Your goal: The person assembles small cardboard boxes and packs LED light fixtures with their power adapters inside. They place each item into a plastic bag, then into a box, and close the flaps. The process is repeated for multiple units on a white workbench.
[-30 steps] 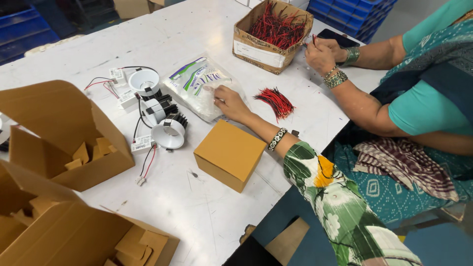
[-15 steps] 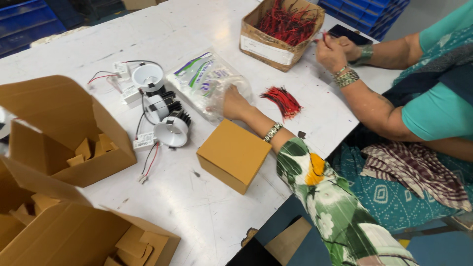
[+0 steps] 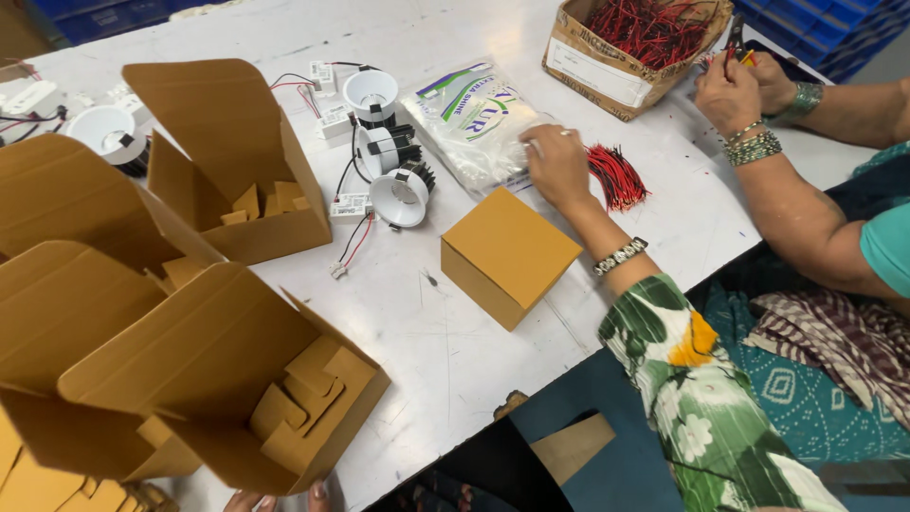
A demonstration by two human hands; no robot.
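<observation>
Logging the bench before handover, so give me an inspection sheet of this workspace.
Surface: white table, scuffed.
Job's things: plastic bag; open cartons.
Clutter: closed brown box; white downlights.
Grippers: right hand on the bag; left hand, only fingertips seen, by a carton.
Cables: red-black wire bundle; more in a cardboard tray.
Surroundings: co-worker's hands; blue crates.

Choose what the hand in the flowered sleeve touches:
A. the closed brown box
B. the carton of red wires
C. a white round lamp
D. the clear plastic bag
D: the right hand lays its fingers on the near edge of the clear plastic bag, apart from the closed brown box.
</observation>
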